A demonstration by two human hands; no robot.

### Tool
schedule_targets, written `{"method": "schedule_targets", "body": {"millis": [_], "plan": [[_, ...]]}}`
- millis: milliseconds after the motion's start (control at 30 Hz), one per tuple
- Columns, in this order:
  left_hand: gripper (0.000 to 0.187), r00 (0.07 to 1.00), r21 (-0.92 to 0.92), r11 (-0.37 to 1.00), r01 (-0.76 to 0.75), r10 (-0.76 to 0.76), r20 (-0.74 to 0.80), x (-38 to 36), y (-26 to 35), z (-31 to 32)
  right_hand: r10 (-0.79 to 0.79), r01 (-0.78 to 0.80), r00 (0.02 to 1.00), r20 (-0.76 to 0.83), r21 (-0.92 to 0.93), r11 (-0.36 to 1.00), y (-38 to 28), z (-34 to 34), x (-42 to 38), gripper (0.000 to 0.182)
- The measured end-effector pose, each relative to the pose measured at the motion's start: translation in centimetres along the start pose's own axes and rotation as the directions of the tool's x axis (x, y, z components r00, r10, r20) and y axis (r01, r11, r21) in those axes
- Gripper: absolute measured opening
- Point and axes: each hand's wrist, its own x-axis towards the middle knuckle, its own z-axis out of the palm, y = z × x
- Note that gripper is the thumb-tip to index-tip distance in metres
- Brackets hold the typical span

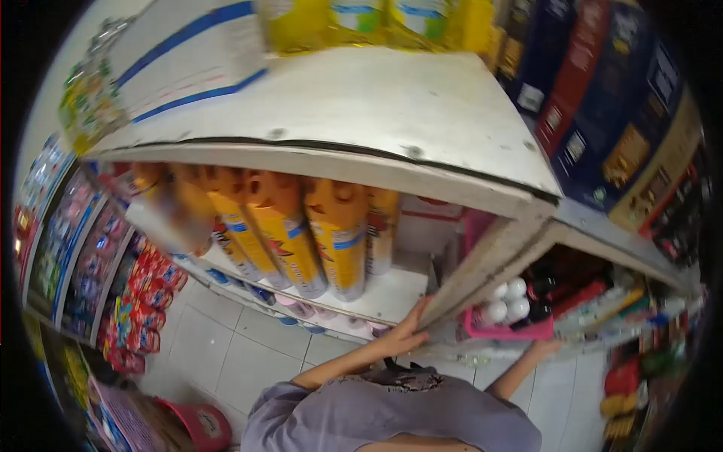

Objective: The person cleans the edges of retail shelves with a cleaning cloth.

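Observation:
My left hand rests on the edge of the white shelf, by the worn white post. Its fingers are extended against the wood, with nothing seen in them. My right hand is at the edge of the lower right shelf, just beneath a pink basket with white-capped and dark bottles; its fingers are small and blurred. Orange spray cans stand in a row on the white shelf, left of the post.
Yellow pouches and a white-and-blue box sit on the upper shelf top. Dark blue boxes stand at the upper right. Red packets hang at the left, above a pink tub on the tiled floor.

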Motion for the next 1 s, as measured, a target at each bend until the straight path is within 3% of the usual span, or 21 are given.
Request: {"method": "schedule_targets", "body": {"millis": [33, 100, 133, 167, 200, 233, 267, 300, 333, 367, 400, 467, 567, 600, 667, 733, 767, 833, 900, 933, 1000], "plan": [[0.069, 0.998, -0.033, 0.999, 0.016, -0.014, 0.056, -0.5, -1.7, 0.2, -0.29, 0.264, 0.949, -0.127, -0.187, 0.946, 4.0, 1.8, -0.5, 0.066], [0.068, 0.991, -0.26, 0.964, 0.057, -0.023, 0.133, -1.0, -6.9, 0.1, 0.055, -0.102, 0.984, 0.171, 0.278, 0.955, 5.4, 3.4, -1.3, 0.059], [0.067, 0.983, -0.339, 0.937, 0.089, -0.028, 0.181, -1.2, -9.2, 0.1, 0.021, -0.151, 0.921, 0.39, 0.306, 0.94, -2.2, -0.4, -2.3, 0.058], [0.068, 0.98, -0.441, 0.882, 0.165, -0.096, 0.175, -1.4, -10.6, -0.2, 0.11, -0.299, 0.907, 0.407, 0.437, 0.849, -4.1, 0.3, -2.8, 0.056], [0.068, 0.971, -0.487, 0.846, 0.216, -0.132, 0.201, -1.1, -10.0, -0.5, 0.23, -0.489, 0.861, 0.453, 0.615, 0.618, -5.7, 0.8, -3.8, 0.054], [0.068, 0.96, -0.53, 0.805, 0.266, -0.168, 0.226, -0.8, -9.2, -0.8, 0.338, -0.622, 0.774, 0.535, 0.742, 0.249, -8.3, 0.8, -4.6, 0.052], [0.069, 0.974, -0.452, 0.878, 0.156, -0.061, 0.219, 0.1, -5.6, -1.1, 0.389, -0.647, 0.693, 0.607, 0.762, -0.035, -11.1, 0.4, -5.5, 0.05], [0.071, 0.977, -0.376, 0.926, 0.038, 0.045, 0.21, 0.3, -3.5, -1.2, 0.407, -0.633, 0.64, 0.652, 0.747, -0.203, -13.3, -0.2, -6.8, 0.048], [0.071, 0.981, -0.405, 0.908, 0.105, -0.029, 0.191, 0.2, -4.0, -1.0, 0.41, -0.619, 0.604, 0.683, 0.727, -0.298, -14.9, -0.8, -7.9, 0.046], [0.072, 0.98, -0.438, 0.883, 0.168, -0.102, 0.171, 0.5, -3.4, -0.8, 0.411, -0.608, 0.59, 0.696, 0.717, -0.341, -16.5, -1.5, -9.1, 0.044], [0.071, 0.982, -0.369, 0.922, 0.115, -0.048, 0.184, 0.4, -2.5, -1.1, 0.328, -0.592, 0.781, 0.532, 0.797, 0.117, -13.4, 0.2, -11.1, 0.042], [0.071, 0.98, -0.309, 0.948, 0.07, -0.007, 0.201, 0.5, -1.5, -1.2, 0.397, -0.59, 0.633, 0.665, 0.746, -0.309, -14.2, -0.5, -12.2, 0.035], [0.071, 0.972, -0.315, 0.943, 0.107, -0.033, 0.232, 0.2, -1.0, -2.1, 0.545, -0.455, 0.563, 0.621, 0.784, -0.423, -12.9, -3.6, -12.1, 0.025], [0.071, 0.958, -0.281, 0.953, 0.11, -0.027, 0.284, 0.4, -0.4, -2.6, 0.174, -0.379, 0.855, 0.489, 0.817, -0.434, -5.9, -3.2, -11.4, 0.023], [0.072, 0.934, -0.241, 0.966, 0.095, -0.003, 0.356, 0.9, 0.6, -3.1, 0.074, -0.195, 0.971, 0.226, 0.936, -0.293, -3.8, -6.0, -9.6, 0.021], [0.072, 0.932, -0.251, 0.964, 0.088, 0.01, 0.363, 1.0, 0.7, -3.2, 0.475, -0.075, 0.878, 0.052, 0.997, 0.03, -19.7, -14.5, -6.7, 0.023], [0.071, 0.931, -0.255, 0.962, 0.093, 0.006, 0.365, 0.9, 0.8, -3.3, 0.562, -0.038, 0.826, -0.048, 0.99, 0.139, -26.3, -16.7, -6.2, 0.024], [0.07, 0.928, -0.257, 0.955, 0.147, -0.043, 0.371, 1.2, 1.5, -3.3, 0.502, 0.286, 0.796, -0.338, 0.941, 0.18, -31.9, -17.4, -5.9, 0.024], [0.07, 0.917, -0.262, 0.943, 0.208, -0.094, 0.388, 1.1, 1.8, -3.5, 0.196, 0.375, 0.741, -0.643, 0.637, 0.674, -35.7, -15.2, -6.7, 0.032], [0.07, 0.928, -0.226, 0.959, 0.171, -0.08, 0.363, 1.1, 1.3, -3.7, 0.194, 0.386, 0.715, -0.672, 0.611, 0.691, -38.3, -14.6, -7.1, 0.032], [0.07, 0.922, -0.18, 0.971, 0.157, -0.079, 0.378, 1.4, -0.7, -3.7, -0.398, 0.63, 0.725, -0.562, 0.307, 0.713, -44.2, -14.1, -7.4, 0.03]]}}
